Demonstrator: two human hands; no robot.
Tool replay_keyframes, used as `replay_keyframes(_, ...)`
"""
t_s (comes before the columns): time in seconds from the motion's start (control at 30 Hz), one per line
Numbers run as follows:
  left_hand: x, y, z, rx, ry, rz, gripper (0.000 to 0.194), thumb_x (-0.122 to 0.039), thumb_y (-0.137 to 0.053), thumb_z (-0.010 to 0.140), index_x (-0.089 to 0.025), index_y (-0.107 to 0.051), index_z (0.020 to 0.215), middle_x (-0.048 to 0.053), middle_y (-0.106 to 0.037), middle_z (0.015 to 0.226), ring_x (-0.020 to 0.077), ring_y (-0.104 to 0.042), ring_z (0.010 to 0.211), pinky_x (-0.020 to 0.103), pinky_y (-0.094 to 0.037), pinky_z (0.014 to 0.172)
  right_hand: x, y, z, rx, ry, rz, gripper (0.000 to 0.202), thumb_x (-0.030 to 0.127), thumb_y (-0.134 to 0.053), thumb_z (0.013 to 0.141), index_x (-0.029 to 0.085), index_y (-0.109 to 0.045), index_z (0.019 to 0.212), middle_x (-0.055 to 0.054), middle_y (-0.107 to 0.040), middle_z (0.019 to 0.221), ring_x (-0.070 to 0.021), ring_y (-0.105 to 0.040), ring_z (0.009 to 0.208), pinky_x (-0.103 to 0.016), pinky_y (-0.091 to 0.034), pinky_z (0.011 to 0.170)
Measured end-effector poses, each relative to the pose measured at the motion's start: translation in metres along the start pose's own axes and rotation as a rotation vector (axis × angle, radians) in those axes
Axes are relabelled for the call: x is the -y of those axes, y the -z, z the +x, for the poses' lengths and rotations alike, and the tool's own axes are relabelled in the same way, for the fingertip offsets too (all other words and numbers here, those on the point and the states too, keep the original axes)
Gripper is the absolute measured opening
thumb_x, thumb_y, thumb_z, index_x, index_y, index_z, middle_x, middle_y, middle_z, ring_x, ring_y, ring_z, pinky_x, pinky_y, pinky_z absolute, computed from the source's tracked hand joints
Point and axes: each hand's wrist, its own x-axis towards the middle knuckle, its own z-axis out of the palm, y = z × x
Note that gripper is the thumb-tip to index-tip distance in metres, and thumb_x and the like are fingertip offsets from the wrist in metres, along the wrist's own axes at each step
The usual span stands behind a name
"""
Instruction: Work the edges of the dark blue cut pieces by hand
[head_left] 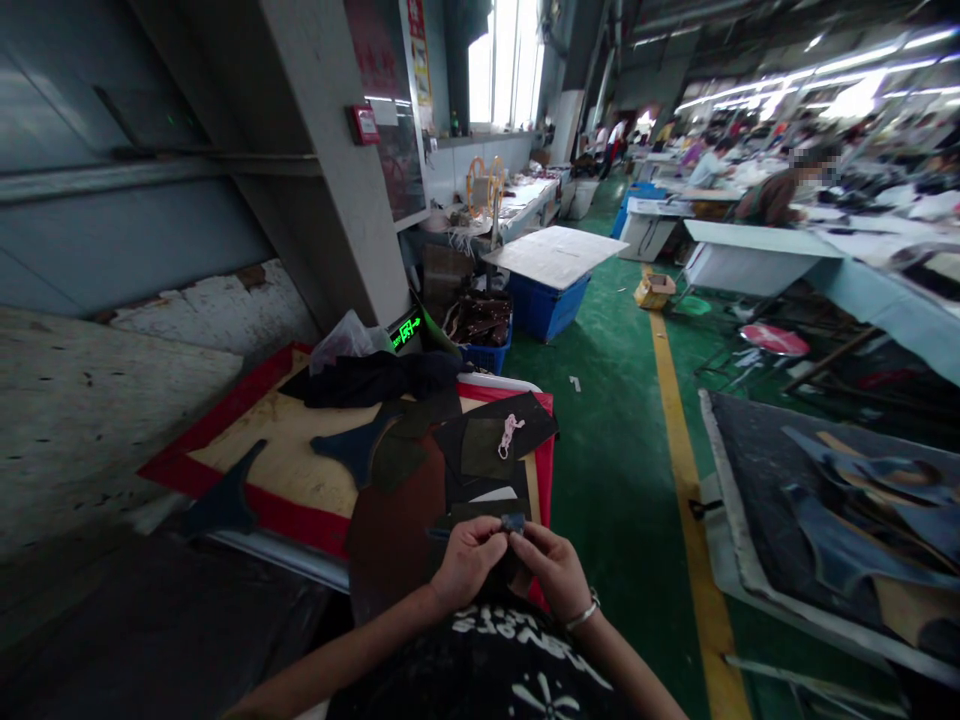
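My left hand (471, 562) and my right hand (553, 568) meet low in the middle of the head view, just over the table's near edge. Both pinch a small dark blue-grey piece (513, 522), perhaps leather or cloth; its kind is not clear. Beneath and beyond them lie a large brown sheet (397, 505), dark green pieces (400, 450) and black pieces. A blue curved cut piece (352, 450) rests farther left, and another blue cut piece (229, 500) hangs over the left edge. A pale pink cord (511, 436) is bunched on a green piece.
The table has a red border (300, 500). Dark cloth (382, 378), a clear plastic bag (349, 342) and a lit green exit sign (406, 331) are at its back. Blue bins (551, 305) stand beyond. Right, a board (739, 520) carries more blue pieces. Several people work farther off.
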Motion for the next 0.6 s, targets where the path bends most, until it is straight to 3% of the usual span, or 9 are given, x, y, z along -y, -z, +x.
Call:
replay_keyframes(0.2,0.006,-0.007,-0.005,-0.010,-0.023,0.029,0.018,-0.026,-0.052,0.075,-0.011,-0.061,0.068,0.001,-0.053,0.065,0.0108,-0.044,0.061,0.020,-0.036,0.057,-0.005,0.005,-0.001,-0.097,0.059,-0.138,0.028,0.040,-0.060,0.074,0.014,-0.069,0.079,-0.005,-0.064,0.073,-0.0180,-0.056,0.067,-0.026,-0.044,0.060)
replay_keyframes(0.33,0.011,-0.007,-0.006,0.027,0.094,-0.007,0.017,-0.029,-0.058,0.071,-0.012,-0.059,0.073,-0.001,-0.052,0.063,0.0100,-0.043,0.059,0.020,-0.035,0.056,0.002,0.008,-0.007,-0.096,0.204,-0.347,0.025,0.035,-0.054,0.080,0.016,-0.067,0.069,-0.003,-0.061,0.065,-0.0157,-0.053,0.062,-0.024,-0.040,0.058)
replay_keyframes(0.47,0.019,-0.004,-0.006,0.039,0.227,0.015,0.032,-0.044,-0.061,0.068,-0.012,-0.056,0.070,-0.003,-0.049,0.058,0.0089,-0.040,0.054,0.020,-0.029,0.051,0.005,0.010,-0.012,-0.031,0.318,-0.521,0.030,0.033,-0.049,0.082,0.017,-0.059,0.058,0.000,-0.053,0.057,-0.0130,-0.047,0.056,-0.024,-0.036,0.056)
replay_keyframes(0.6,0.022,-0.004,-0.007,0.038,0.247,0.033,0.035,-0.048,-0.060,0.067,-0.013,-0.053,0.064,-0.004,-0.046,0.056,0.0086,-0.037,0.053,0.020,-0.027,0.050,-0.003,0.012,-0.013,-0.050,0.291,-0.520,0.037,0.035,-0.051,0.081,0.017,-0.048,0.049,0.002,-0.043,0.053,-0.0104,-0.039,0.052,-0.022,-0.032,0.052)
